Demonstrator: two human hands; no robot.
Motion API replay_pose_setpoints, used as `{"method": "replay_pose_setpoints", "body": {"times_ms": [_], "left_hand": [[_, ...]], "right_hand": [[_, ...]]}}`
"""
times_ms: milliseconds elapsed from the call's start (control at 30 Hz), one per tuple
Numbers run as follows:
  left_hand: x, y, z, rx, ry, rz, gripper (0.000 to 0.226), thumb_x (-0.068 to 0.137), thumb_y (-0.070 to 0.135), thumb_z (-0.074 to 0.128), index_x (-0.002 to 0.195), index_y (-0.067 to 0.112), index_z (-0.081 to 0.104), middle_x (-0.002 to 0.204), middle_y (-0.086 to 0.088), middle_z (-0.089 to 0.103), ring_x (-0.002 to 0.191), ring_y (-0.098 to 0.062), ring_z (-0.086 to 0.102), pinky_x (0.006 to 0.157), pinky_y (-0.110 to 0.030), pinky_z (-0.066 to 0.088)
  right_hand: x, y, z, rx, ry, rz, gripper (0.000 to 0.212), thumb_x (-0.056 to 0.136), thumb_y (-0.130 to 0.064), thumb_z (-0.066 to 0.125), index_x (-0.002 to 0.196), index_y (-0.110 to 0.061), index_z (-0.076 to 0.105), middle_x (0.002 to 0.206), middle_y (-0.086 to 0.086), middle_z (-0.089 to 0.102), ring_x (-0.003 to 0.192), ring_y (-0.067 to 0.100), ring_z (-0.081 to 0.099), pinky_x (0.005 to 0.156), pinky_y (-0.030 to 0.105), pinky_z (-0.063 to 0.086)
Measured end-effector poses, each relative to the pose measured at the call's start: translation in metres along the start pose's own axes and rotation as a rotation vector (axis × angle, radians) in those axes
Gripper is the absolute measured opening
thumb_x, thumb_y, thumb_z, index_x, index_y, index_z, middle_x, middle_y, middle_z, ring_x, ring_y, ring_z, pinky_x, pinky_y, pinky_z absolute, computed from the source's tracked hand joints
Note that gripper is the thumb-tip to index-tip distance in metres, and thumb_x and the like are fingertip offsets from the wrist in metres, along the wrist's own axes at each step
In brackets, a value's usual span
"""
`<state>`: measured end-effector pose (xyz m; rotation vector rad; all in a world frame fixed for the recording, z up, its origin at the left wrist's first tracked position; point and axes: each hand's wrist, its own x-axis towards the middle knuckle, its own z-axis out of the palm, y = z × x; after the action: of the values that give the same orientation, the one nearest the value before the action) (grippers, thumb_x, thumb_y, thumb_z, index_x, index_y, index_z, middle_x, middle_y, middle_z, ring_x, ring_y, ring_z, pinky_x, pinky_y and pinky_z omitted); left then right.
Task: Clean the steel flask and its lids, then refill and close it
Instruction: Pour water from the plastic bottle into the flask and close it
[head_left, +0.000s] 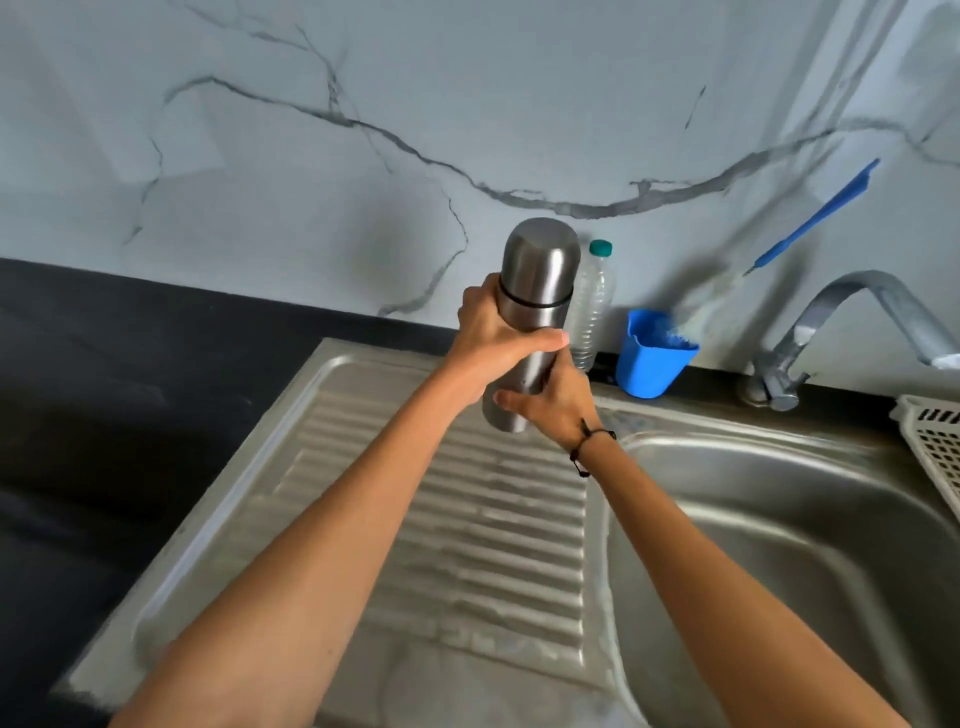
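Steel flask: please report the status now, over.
Left hand and right hand both grip steel flask, upright above drainboard. Cap on. Nothing in the way.

The steel flask (535, 312) is a tall cylinder of brushed metal with a rounded cap on top. The cap is on, and a thin dark ring separates it from the body. The flask stands nearly upright, a little tilted, in the air above the ribbed drainboard (467, 545), near its far edge. Its middle and lower parts are partly hidden.
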<state>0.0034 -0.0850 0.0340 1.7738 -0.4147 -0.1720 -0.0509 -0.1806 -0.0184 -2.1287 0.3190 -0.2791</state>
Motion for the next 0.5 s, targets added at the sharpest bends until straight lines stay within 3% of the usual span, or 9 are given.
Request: {"method": "replay_pose_setpoints", "body": {"times_ms": [133,333,500], "left_hand": [[0.061,-0.011,-0.003,-0.008,-0.087,-0.023,0.077,0.038,0.042,0.085,0.104,0.034,0.046,0.118,-0.004,0.048,0.110,-0.021,0.054,0.094,-0.042,0.050],[0.110,-0.037,-0.001,-0.029,-0.138,-0.052,0.090,0.032,0.047,0.083,0.112,0.025,0.048,0.121,-0.007,0.053,0.109,-0.019,0.057,0.095,-0.041,0.050],[0.105,-0.049,-0.006,-0.099,-0.117,-0.042,0.076,0.037,0.047,0.081,0.103,0.033,0.045,0.123,-0.007,0.051,0.111,-0.017,0.056,0.097,-0.039,0.049]], "right_hand": [[0.053,0.006,0.016,0.009,0.102,0.069,0.069,0.069,-0.024,0.082,0.120,-0.010,0.038,0.106,0.006,0.062,0.092,0.024,0.061,0.080,0.038,0.052],[0.095,0.018,0.034,-0.046,0.186,0.157,0.068,0.070,-0.027,0.080,0.120,-0.010,0.038,0.098,0.002,0.059,0.090,0.026,0.061,0.069,0.031,0.046],[0.091,0.021,0.042,-0.158,0.178,0.114,0.072,0.070,-0.033,0.078,0.124,-0.007,0.038,0.105,0.008,0.062,0.091,0.029,0.061,0.076,0.040,0.051]]}}
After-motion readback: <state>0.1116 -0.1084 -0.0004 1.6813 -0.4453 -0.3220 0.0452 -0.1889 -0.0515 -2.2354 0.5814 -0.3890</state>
